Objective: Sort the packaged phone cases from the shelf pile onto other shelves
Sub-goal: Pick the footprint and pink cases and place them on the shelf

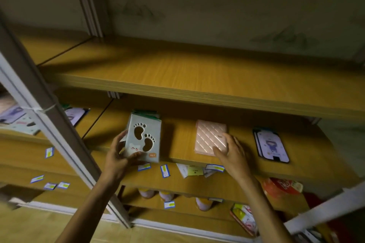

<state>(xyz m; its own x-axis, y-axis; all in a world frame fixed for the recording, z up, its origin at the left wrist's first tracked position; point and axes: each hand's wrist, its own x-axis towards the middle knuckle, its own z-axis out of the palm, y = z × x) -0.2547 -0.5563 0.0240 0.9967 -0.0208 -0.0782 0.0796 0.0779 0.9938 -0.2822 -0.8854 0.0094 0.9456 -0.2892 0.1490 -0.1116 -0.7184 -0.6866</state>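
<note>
Upright post (49, 122): grey metal — tied with a white zip tie (44, 109).
Small labels (165, 171): blue-edged, stuck along shelf fronts.
Bottles (166, 195): orange-capped, low shelf.
Red packet (281, 185): lower right — blurred.

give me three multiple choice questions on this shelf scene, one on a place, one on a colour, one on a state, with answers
1. Where does the dark-edged pack with the purple figure lie?
A. on the bare top shelf
B. on the middle shelf, right of the pink pack
C. on the floor

2. What colour is the quilted pack under the right hand?
A. pink
B. black
C. yellow

3. How is the footprint pack held?
A. lying flat, untouched
B. tilted up, gripped by the left hand
C. pinched between both hands

Answers:
1 B, it lies flat on the middle shelf beyond the pink pack.
2 A, its ribbed face shows pale pink.
3 B, only the left hand's fingers wrap its lower left edge; the right hand rests on the pink pack.
</note>
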